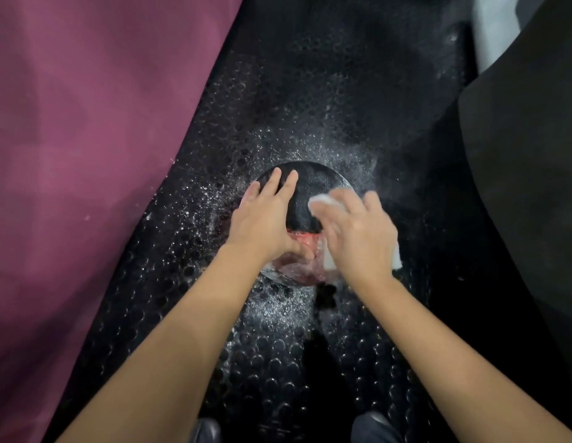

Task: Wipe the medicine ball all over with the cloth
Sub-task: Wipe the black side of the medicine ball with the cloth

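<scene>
Light: dim overall; dark studded floor mat [278,362] glints with small highlights.
Blur: right hand [358,238] and white cloth [323,201] smeared by motion.
Edges: wide-angle stretch; top right corner soft.

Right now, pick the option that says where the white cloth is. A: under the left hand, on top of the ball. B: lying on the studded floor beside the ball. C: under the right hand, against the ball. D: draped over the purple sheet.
C: the white cloth sits under the blurred right hand against the medicine ball; the left hand rests bare on the ball.
</scene>
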Demonstrator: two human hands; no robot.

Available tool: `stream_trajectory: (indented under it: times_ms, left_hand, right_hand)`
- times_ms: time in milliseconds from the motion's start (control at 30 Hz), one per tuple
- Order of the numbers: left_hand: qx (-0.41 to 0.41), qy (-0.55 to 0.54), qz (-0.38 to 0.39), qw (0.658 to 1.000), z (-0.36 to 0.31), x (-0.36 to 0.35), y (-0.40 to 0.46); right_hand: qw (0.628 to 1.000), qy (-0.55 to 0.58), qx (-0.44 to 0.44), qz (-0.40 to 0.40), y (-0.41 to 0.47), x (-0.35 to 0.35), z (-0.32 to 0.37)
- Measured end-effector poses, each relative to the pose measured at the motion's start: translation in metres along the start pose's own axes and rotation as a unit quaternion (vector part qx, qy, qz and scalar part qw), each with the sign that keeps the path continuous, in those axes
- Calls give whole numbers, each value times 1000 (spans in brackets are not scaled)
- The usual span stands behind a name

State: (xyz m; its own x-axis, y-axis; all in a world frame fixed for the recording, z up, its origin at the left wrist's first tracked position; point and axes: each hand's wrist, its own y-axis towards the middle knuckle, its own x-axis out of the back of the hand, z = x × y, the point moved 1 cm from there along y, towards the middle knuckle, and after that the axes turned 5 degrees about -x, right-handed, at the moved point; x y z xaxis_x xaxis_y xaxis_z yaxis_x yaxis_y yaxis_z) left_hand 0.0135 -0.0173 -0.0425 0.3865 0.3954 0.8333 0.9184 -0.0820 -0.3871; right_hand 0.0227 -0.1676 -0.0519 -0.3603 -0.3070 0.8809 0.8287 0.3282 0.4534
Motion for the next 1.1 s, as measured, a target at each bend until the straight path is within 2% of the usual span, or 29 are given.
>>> stream_trajectory:
  times_ms: [67,233,367,400,533,667,767,833,967,1100]
  left_hand:
    - [3,3,-8,1000,1,1,1]
    - [9,-18,0,1000,3,3,-2]
    - [14,-5,-8,1000,-2,0,-3]
    - [16,-4,-13,1000,-2,0,-2]
    - [11,1,-19,1000,0,1,-2]
    - [6,10,-29,1000,-2,-3,-1]
    - [8,6,-40,999,3,-2,-1]
    - [9,-3,-25,1000,4,-1,-3]
    - [5,10,-23,1000,-4,-2,-1]
    - [15,-1,-34,999,3,-2,-2]
  right_hand:
    - [999,7,-36,-12,5,-3,4]
    - [1000,7,11,-1,-26,2,4]
    - [998,19,-65,-3,6,1,7]
    - [998,13,-61,-4,4,-1,8]
    - [999,4,47,6,-20,3,3]
    - [1000,4,-4,8,5,1,14]
    - [997,-11,67,20,-12,-4,17]
    - [996,9,84,12,-24,1,3]
    - [1000,0,0,-1,-3,0,6]
    - [998,10,67,5,-20,-1,8]
